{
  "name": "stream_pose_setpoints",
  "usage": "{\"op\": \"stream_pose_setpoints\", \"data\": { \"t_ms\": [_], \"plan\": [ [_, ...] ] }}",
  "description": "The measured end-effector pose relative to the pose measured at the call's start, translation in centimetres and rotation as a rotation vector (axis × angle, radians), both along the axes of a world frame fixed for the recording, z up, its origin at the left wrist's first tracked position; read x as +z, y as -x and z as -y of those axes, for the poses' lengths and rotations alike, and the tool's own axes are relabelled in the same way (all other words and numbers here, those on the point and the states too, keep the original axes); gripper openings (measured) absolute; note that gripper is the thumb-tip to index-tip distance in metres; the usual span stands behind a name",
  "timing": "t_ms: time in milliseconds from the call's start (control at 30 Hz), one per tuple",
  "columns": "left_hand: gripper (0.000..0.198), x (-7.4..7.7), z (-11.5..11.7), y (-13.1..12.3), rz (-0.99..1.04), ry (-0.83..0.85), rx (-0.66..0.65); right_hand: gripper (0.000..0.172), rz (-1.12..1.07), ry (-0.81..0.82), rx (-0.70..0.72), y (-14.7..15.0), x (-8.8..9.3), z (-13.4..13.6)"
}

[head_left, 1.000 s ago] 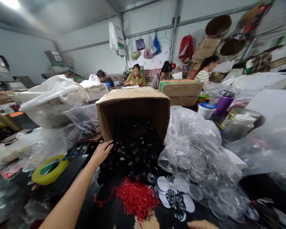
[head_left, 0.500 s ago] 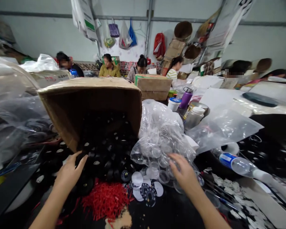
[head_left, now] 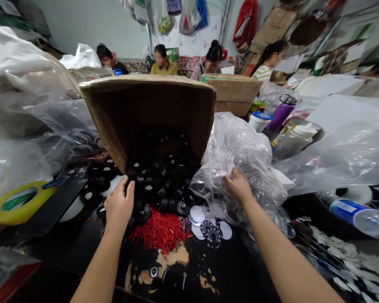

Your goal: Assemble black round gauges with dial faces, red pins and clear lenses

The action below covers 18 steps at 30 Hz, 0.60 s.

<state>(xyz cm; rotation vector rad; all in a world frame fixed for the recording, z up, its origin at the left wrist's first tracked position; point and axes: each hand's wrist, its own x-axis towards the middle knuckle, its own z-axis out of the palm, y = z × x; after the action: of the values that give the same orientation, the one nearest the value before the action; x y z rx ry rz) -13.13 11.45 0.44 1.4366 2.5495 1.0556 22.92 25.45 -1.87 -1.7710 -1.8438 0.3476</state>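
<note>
My left hand (head_left: 118, 201) is open, thumb apart from the fingers, beside a heap of black round parts (head_left: 148, 187) that spills from a cardboard box (head_left: 148, 81) lying on its side. My right hand (head_left: 239, 186) has its fingers closed on the edge of a clear plastic bag (head_left: 240, 139), which holds many clear round covers. Between my arms lie a pile of red strips (head_left: 162, 230) and several printed dial discs (head_left: 211, 231) with white discs among them. Some clear covers (head_left: 217, 208) sit outside the bag, near the discs.
A yellow tape roll (head_left: 3, 210) and a dark tray (head_left: 53, 206) are at left. A plastic bottle (head_left: 363, 216), white cut pieces (head_left: 337, 252) and a purple flask (head_left: 281, 112) are at right. Several people sit at work beyond the boxes.
The view has tipped down and turned left, showing more of the worn tabletop. My right hand has gone from open fingers over the clear covers to closed fingers at the bag's edge.
</note>
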Motion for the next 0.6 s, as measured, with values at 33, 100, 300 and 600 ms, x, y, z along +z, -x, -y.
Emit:
{"op": "stream_pose_setpoints", "data": {
  "t_ms": [33, 100, 300, 600],
  "plan": [
    [0.049, 0.1, -0.1, -0.1, -0.012, -0.046, 0.007, 0.054, -0.006, -0.001, 0.004, 0.1, 0.1, 0.0],
    [0.046, 0.7, 0.1, -0.3, -0.039, -0.142, 0.007, 0.050, -0.020, -0.009, 0.021, 0.1, 0.7, 0.2],
    [0.035, 1.0, 7.3, -3.0, -0.059, -0.270, -0.178, 0.049, -0.065, -0.188, -0.009, -0.5, 2.3, 8.7],
    [0.026, -2.1, 15.6, -7.9, 0.206, -0.152, -0.378, 0.045, -0.006, 0.070, 0.357, 0.8, -2.8, 17.8]
  ]
}}
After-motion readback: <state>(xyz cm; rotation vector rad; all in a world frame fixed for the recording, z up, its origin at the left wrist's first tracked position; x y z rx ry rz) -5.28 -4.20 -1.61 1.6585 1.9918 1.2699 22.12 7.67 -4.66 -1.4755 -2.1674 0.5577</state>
